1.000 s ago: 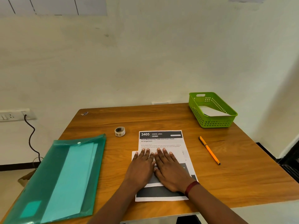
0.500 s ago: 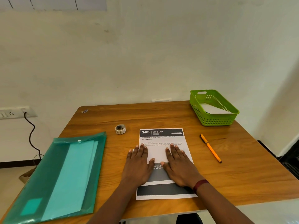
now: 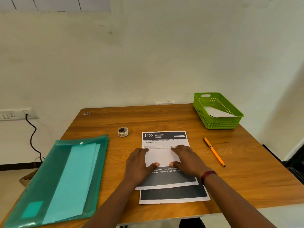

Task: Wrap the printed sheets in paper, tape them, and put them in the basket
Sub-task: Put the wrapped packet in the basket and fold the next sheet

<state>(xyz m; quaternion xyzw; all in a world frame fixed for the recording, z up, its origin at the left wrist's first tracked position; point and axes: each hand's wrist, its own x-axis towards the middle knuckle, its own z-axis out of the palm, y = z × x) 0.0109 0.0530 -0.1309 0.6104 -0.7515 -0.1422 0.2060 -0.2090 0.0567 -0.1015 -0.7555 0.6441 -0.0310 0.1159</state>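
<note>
Cable (image 3: 32,137) hangs from a wall socket (image 3: 13,114) beyond the left edge of the surface (image 3: 250,170). A teal plastic folder (image 3: 65,175) lies along the left edge, reaching the near left corner. A small tape roll (image 3: 122,132) sits just past the folder's far right corner, apart from everything else. The printed sheets (image 3: 164,139) lie at the middle of the near edge, one slightly askew on the other. A blank white panel of paper (image 3: 162,157) lies across their middle; whether it is a fold or a separate piece cannot be told. The left hand (image 3: 139,163) lies flat on the panel's left side, fingers extended, thumb at its near edge. The right hand (image 3: 187,160), a dark red band (image 3: 208,176) at its wrist, presses flat on the right side likewise. An orange pen (image 3: 213,151) lies right of the sheets, apart from them. At the far right corner stands the green basket (image 3: 218,125), with white paper (image 3: 217,112) inside.
</note>
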